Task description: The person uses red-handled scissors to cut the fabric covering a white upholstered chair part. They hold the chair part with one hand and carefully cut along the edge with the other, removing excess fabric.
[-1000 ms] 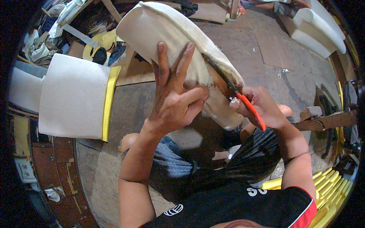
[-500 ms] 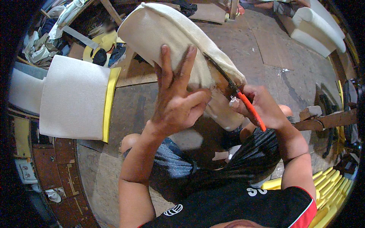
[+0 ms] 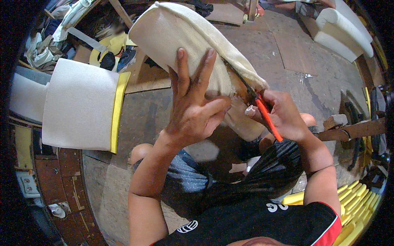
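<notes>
A cream fabric-covered upholstered piece, long and curved, stands tilted in front of me, with a fabric flap lifted along its right edge. My left hand lies against its near face, two fingers stretched out and spread, the thumb pointing right. In my right hand is an orange-handled tool with a dark narrow metal end, which reaches under the flap's lower end. Brown material shows in the gap there. Something white is wrapped on a right fingertip. The tool's exact kind and its tip are hard to make out.
A pale cushion with a yellow side stands at the left. Yellow foam strips lie at the lower right. A wooden bar juts in from the right. Cream seating and another person's limb appear at the far right.
The orange-handled tool has turned slightly and its dark end has gone further under the flap. The upholstered piece and my left hand have shifted slightly right.
</notes>
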The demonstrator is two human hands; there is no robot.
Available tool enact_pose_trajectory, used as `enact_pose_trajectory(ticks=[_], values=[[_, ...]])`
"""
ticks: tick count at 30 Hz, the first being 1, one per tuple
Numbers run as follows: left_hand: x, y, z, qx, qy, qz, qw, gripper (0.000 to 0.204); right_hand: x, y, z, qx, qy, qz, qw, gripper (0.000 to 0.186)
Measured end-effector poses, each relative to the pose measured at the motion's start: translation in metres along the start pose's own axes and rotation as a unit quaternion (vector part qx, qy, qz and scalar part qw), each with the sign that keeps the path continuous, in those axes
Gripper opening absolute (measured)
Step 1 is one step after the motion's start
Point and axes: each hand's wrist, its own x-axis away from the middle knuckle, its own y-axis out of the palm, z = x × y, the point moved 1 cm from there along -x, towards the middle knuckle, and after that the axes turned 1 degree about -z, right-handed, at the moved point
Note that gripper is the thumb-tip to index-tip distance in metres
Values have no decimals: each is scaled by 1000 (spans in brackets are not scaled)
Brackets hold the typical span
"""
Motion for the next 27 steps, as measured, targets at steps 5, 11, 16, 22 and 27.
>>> enact_pose_trajectory(ticks=[5,11,16,22,27], values=[[0,2,2,6,-1,5,1000,11,1,4,3,2,-38,12,999,55],[-1,-1,6,0,-13,-10,1000,13,2,2,4,-13,-8,-11,1000,56],[-1,0,7,0,-16,-5,1000,12,6,3,3,-59,30,-55,996,50],[-2,0,8,-1,-15,0,1000,11,8,7,-7,-117,38,-42,992,50],[-1,2,7,-2,-10,5,1000,11,7,11,6,-87,-25,-34,995,43]])
